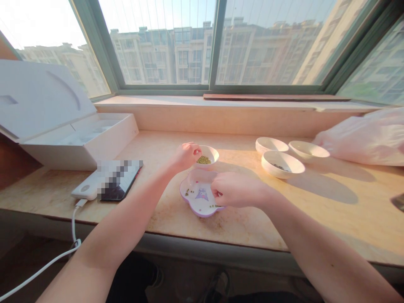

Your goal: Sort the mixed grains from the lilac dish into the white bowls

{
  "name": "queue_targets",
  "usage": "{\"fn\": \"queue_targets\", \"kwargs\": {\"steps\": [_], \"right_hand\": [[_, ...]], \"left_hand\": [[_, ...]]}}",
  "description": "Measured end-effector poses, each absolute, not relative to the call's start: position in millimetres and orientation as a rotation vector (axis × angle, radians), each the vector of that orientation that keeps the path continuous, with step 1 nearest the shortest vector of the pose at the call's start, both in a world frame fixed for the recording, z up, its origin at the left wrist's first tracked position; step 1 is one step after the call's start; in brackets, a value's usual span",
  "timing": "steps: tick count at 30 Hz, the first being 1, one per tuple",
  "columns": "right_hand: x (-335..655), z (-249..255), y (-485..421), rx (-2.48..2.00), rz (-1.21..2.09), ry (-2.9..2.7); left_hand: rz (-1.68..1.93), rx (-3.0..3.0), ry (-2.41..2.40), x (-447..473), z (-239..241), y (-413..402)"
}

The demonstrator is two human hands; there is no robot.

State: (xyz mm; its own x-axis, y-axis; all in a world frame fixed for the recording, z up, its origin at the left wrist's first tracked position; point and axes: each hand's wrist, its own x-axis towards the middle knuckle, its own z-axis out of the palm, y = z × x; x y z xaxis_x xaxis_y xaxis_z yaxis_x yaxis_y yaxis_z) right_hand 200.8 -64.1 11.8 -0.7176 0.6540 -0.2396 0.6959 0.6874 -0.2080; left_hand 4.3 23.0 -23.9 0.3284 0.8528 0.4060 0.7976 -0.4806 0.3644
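Note:
My left hand (188,155) is over the left rim of a white bowl (212,156) that has small green beans (203,160) at its bottom. Its fingers are pinched together, and whatever is between them is too small to make out. Closer to me, a shallow purple-edged plate (202,208) with a cartoon figure printed in it carries a few scattered green beans (188,192). Over the right side of this plate is my right hand (233,189), fingers closed and pointing down beside some beans near the rim. What it pinches is hidden.
At right stand three white bowls, a front one (282,168) with dark bits inside and two behind (271,144) (308,149). A pale plastic bag (366,134) lies beyond. At left are an open white box (104,139), a phone (121,185) and a cabled power bank (86,185).

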Motion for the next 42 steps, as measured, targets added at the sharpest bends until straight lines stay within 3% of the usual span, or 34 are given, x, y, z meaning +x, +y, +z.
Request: {"fn": "queue_targets", "kwargs": {"steps": [7,11,14,20,27,35,42], "right_hand": [[212.2,20.3,-40.7,1.043,-0.819,2.801],[222.1,23.8,-20.5,1.214,-1.244,2.865],[222.4,20.4,-10.5,1.58,-1.354,2.995],[207.7,2.2,-0.6,1.987,-0.892,3.334],[197.3,-10.4,4.6,2.051,-0.51,3.241],[211.9,13.1,-10.2,2.025,-0.571,2.991],[228.5,40.8,-34.4,1.628,-0.65,2.717]], "left_hand": [[0.839,2.556,1.495,-1.0,-2.2,1.7],[0.441,2.63,1.277,3.2,13.4,-23.7],[0.079,2.575,1.071,9.7,18.9,-39.5],[-0.259,2.495,0.951,23.3,20.1,-56.9],[-0.135,2.541,0.969,29.2,10.4,-65.5],[-0.186,2.594,0.97,31.2,9.8,-66.6],[-0.168,2.649,0.96,34.8,4.5,-67.9]]}}
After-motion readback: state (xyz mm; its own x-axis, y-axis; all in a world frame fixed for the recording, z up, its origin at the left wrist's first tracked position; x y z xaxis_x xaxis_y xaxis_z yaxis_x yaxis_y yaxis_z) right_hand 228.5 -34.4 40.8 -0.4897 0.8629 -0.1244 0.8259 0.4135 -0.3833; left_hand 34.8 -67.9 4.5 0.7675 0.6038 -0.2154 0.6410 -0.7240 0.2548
